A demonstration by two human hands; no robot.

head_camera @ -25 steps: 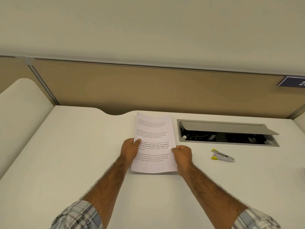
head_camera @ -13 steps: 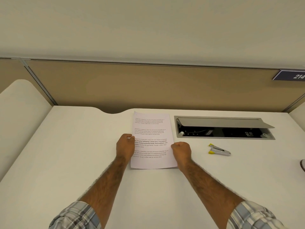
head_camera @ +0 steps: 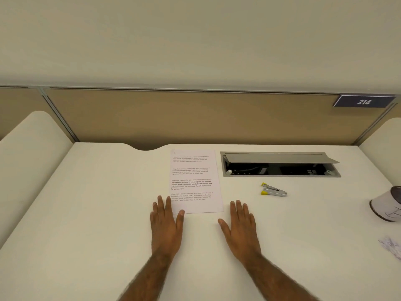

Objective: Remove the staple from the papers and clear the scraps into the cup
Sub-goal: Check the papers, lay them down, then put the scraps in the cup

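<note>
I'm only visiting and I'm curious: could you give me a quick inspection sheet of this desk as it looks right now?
Surface: white desk, plain and pale.
Job's things: papers lie flat near the middle. The staple remover is to their right. The cup is at the right edge, partly cut off, with the scraps nearer than it. The staple is too small to see.
Clutter: nothing seen.
Hands: left hand is flat, thumb tip at the papers' near left corner. Right hand is flat on the desk, apart from the papers.
Cables: dark shapes in the open hatch, unclear.
Surroundings: tan partition, sign reading 214.
</note>
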